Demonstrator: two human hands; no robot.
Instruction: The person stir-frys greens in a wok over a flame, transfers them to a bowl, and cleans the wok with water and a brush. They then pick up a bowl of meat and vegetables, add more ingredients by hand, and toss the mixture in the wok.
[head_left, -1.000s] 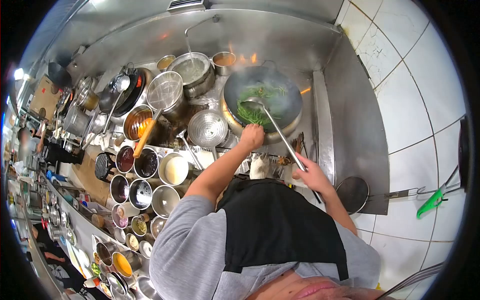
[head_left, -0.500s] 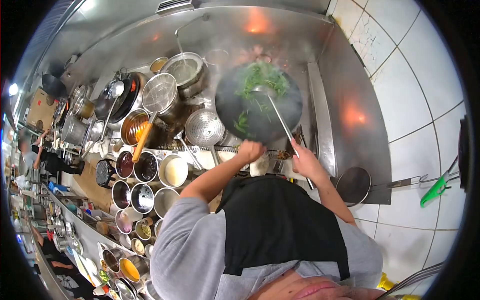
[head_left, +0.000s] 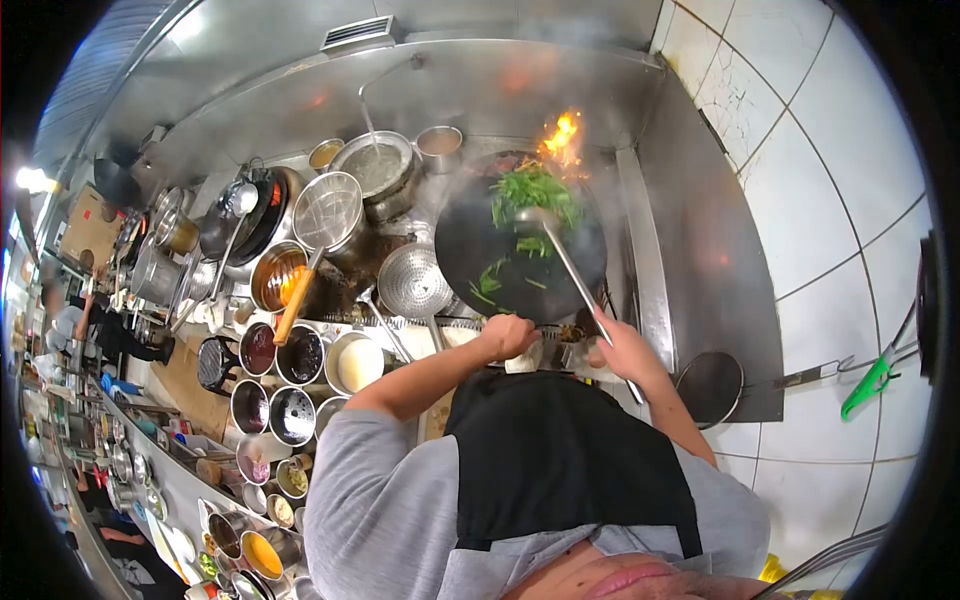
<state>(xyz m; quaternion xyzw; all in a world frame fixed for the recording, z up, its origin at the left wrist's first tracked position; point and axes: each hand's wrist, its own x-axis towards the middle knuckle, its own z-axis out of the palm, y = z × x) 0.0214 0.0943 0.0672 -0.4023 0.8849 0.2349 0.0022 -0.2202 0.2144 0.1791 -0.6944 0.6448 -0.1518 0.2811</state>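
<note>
Over the burner at the back of the steel range, the wok [head_left: 520, 255] sits tipped toward the person, its near rim right at the left hand [head_left: 510, 335]; that hand is curled shut on the rim's edge, knuckles up; the right hand [head_left: 618, 350], just beside it to the right, is closed around the long ladle [head_left: 570, 270], whose handle runs up and away from the fist; the bowl of the ladle sits among the green vegetables [head_left: 535, 195] piled at the wok's far side, well apart from both hands; a flame [head_left: 562, 135] licks up behind the far rim; a perforated strainer [head_left: 413, 282] lies just left of the wok; seasoning bowls [head_left: 300, 355] crowd the counter further left.
</note>
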